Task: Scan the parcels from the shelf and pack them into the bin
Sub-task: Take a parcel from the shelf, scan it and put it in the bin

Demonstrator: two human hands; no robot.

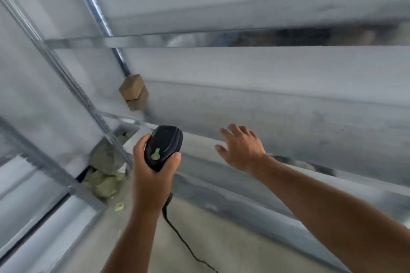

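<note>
My left hand point(153, 175) grips a black handheld scanner point(163, 147) with a green mark on its top; its black cable point(182, 237) trails down over the floor. My right hand point(240, 149) is stretched forward with its fingers spread and nothing in it, over the front edge of a grey metal shelf point(266, 104). A small brown cardboard parcel point(134, 91) stands alone at the far left corner of that shelf, well beyond both hands. The view is blurred by motion. No bin shows.
Metal uprights point(97, 6) and a crossbar point(133, 41) frame the shelving. Grey and greenish soft packages point(104, 173) lie heaped under the shelf at the lower left. A shelf level above point(310, 39) holds dark blurred items. Concrete floor point(221, 239) lies below.
</note>
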